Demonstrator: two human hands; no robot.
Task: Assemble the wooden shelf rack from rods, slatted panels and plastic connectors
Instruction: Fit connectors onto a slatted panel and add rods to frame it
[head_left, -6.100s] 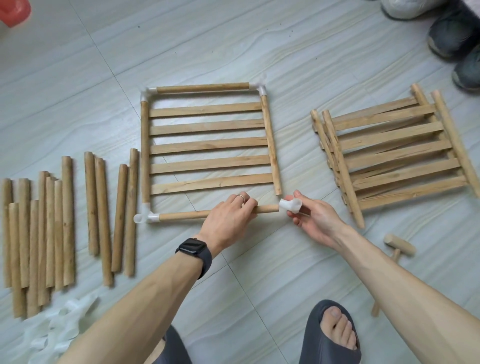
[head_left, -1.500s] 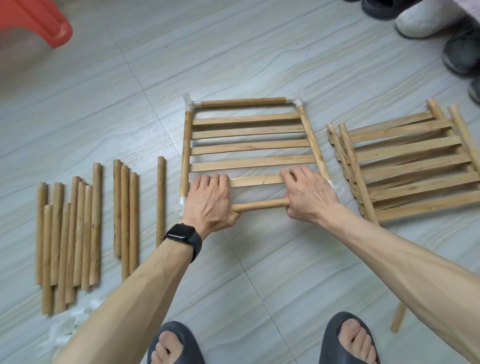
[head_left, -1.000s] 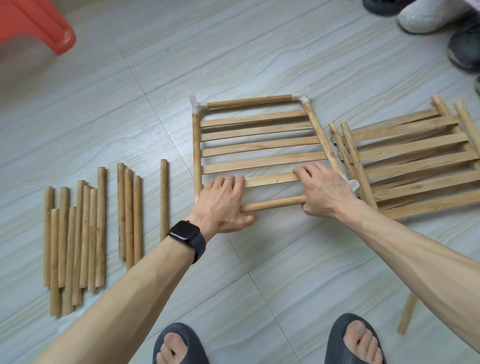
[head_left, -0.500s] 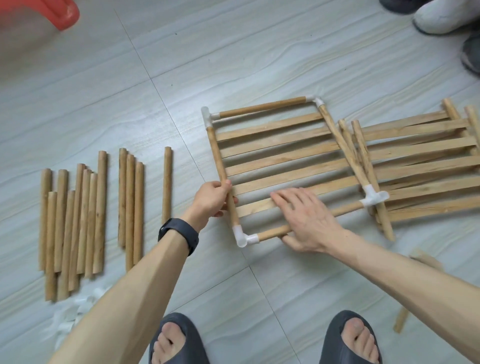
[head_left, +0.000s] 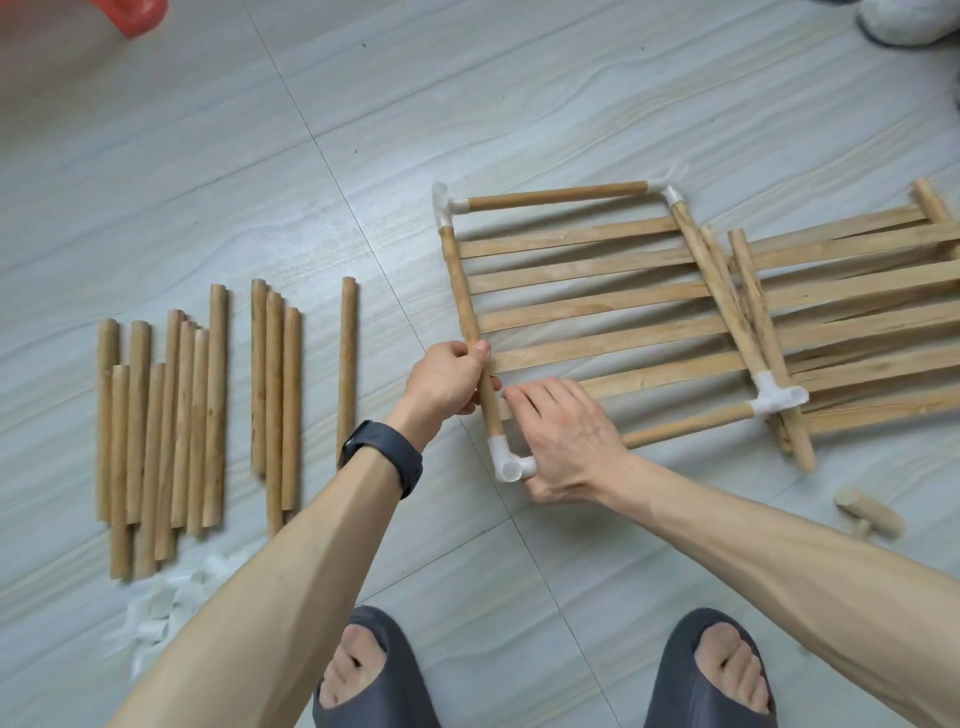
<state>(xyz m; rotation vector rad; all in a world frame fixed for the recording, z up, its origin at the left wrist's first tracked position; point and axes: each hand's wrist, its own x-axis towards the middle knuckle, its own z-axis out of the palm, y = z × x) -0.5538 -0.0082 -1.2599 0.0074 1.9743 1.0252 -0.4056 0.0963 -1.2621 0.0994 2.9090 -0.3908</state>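
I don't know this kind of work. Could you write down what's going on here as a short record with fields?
Being built: slatted frame with white corner connectors
Left hand: grips the frame's left rod
Right hand: rests on the near rod beside the near-left connector
Spare rods: in rows on the floor, left
Other panels: stacked right, partly under the frame
Mallet: on the floor, near right
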